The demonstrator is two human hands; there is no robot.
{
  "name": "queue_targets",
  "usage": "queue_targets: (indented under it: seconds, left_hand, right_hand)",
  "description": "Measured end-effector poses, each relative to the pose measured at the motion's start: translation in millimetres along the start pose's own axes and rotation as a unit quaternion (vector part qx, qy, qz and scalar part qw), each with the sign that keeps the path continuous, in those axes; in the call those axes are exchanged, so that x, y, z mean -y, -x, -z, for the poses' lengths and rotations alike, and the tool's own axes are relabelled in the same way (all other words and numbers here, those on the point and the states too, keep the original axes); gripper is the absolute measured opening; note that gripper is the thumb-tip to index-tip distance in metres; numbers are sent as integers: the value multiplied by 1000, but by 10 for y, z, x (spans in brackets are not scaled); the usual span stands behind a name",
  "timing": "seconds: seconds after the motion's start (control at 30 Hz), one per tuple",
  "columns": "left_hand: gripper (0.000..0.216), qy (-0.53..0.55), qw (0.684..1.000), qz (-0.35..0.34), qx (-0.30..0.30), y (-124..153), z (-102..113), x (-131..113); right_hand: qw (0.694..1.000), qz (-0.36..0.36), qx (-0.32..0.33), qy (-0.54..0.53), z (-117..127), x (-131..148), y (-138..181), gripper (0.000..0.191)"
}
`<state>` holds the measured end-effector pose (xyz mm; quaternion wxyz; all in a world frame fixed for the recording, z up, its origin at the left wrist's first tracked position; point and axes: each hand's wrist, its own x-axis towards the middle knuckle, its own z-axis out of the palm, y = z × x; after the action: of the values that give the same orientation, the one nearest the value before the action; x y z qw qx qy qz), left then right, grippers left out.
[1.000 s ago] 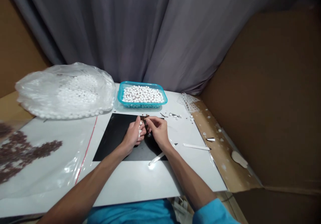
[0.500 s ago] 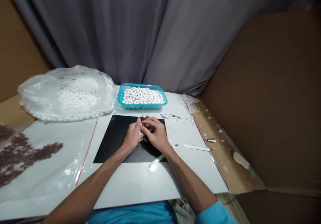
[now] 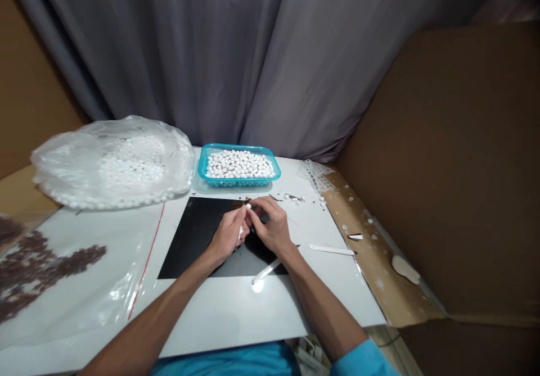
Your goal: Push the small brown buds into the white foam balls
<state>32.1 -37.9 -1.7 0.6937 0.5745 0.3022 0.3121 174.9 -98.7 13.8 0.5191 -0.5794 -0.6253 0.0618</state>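
Note:
Both my hands meet over the far part of a black mat (image 3: 194, 241). My left hand (image 3: 228, 234) is closed and pinches a small white ball (image 3: 248, 206) at its fingertips, with more white showing inside its curled fingers. My right hand (image 3: 272, 227) is closed too, its fingertips pressed against the same ball. A little heap of small brown bits (image 3: 239, 202) lies on the mat just beyond the fingers. Behind that stands a turquoise basket (image 3: 204, 167) filled with white balls.
A clear bag of white balls (image 3: 113, 162) lies at the back left. A zip bag with brown bits (image 3: 37, 266) lies at the left. A white stick (image 3: 266, 270) and another white stick (image 3: 331, 249) lie near my right arm. Cardboard walls the right side.
My hands have shifted slightly right and the white ball now shows at the fingertips, where it was hidden before. The view has tilted a little.

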Motion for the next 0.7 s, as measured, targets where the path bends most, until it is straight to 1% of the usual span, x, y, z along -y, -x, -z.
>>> queue_targets:
  seconds: [0.1,0.27,0.4,0.5,0.57,0.6,0.63,0.67,0.7]
  left_hand:
    - [55,14,1000,-10,22,35,-27,-38]
    - [49,26,999,-10,36,81,-22,-65]
    - [49,18,999,-11,47,33,5,-42]
    - [51,4,999,2,32,16,11,-67]
    - [51,-65,998,-23,7,103,-21,-102]
    - [51,-126,991,-51,-14,188,-53,-113]
    - [50,-214,972,-96,-20,298,-96,-115]
    - [47,-312,940,-140,-18,424,-144,-107]
    - [44,-402,898,-180,-12,555,-192,-89]
  right_hand:
    - [1000,10,8,-13,33,-39,-3,23]
    - [998,43,45,-29,84,-61,-13,26]
    - [997,36,44,-55,82,-58,-13,24]
    - [998,12,35,-56,41,-75,-6,22]
    - [999,-16,12,-45,24,-117,-11,20]
    - [999,-35,-7,-39,26,-150,-17,19]
    - [997,-57,-31,-35,35,-192,-26,18]
    - [995,-79,-57,-31,51,-239,-36,19]
    - [991,-100,-82,-27,71,-290,-46,20]
